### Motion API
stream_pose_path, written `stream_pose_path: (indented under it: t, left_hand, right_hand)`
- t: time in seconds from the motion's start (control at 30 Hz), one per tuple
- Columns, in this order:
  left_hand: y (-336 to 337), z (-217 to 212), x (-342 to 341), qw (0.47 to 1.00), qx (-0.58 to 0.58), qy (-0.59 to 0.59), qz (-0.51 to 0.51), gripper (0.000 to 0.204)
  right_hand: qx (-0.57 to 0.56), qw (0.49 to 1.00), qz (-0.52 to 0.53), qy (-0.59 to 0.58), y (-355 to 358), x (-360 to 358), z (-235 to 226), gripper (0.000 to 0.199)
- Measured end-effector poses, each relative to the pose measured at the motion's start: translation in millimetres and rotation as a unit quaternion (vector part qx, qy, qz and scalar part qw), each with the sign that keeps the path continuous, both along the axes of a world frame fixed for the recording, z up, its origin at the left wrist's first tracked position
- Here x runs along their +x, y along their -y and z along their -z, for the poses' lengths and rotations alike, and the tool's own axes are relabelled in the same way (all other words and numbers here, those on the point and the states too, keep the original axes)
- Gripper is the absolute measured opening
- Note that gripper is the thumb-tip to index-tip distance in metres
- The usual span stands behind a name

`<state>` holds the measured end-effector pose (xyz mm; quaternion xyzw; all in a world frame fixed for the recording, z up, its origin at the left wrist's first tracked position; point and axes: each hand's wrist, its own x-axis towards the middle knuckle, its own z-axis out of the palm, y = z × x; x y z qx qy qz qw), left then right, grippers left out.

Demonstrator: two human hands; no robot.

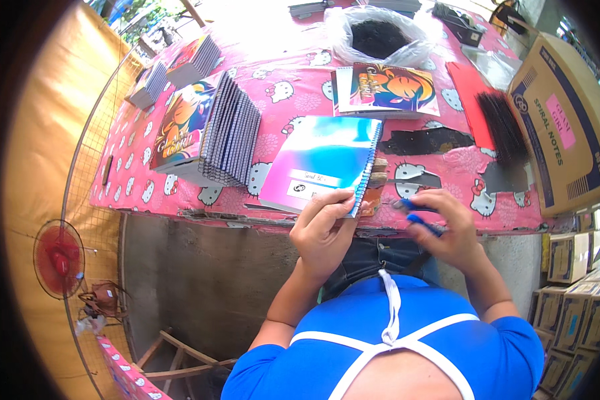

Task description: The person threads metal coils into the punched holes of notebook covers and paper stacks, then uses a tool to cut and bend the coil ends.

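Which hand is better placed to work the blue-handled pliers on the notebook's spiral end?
Right, probably: the right hand already grips the pliers beside the spiral, while the left hand pinches the notebook corner.

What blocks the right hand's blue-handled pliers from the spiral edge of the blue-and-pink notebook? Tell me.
Nothing visible does. The left hand pinches the near corner of the blue-and-pink spiral notebook, and the right hand holds the blue-handled pliers just right of that corner. Only a small open gap lies between them.
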<state>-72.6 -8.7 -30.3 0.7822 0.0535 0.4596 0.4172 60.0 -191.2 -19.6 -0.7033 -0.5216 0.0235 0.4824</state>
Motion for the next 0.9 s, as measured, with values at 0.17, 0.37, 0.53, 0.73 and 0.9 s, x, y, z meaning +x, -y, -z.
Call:
stream_pose_path:
  t: [0.17,0.37,0.53,0.73,0.9]
  left_hand:
    - [3,-9,1,0.999,0.029,0.012,-0.03,0.017]
    - [1,1,3,0.998,0.04,0.032,-0.043,0.021]
    - [2,0,7,0.996,0.051,0.046,-0.049,0.023]
    - [-7,7,3,0.994,0.081,0.059,-0.036,0.022]
    - [-15,-10,-3,0.993,0.038,0.067,-0.084,0.032]
  right_hand:
    - [0.02,0.998,-0.034,0.058,-25,-16,-13,0.042]
    - [0.005,0.991,-0.065,-0.12,-21,-16,-6,0.042]
    - [0.029,0.997,-0.024,0.07,-26,-15,-9,0.035]
    - [-0.083,0.658,-0.263,-0.701,-31,1,9,0.027]
    - [-0.121,0.992,0.041,-0.018,14,34,45,0.038]
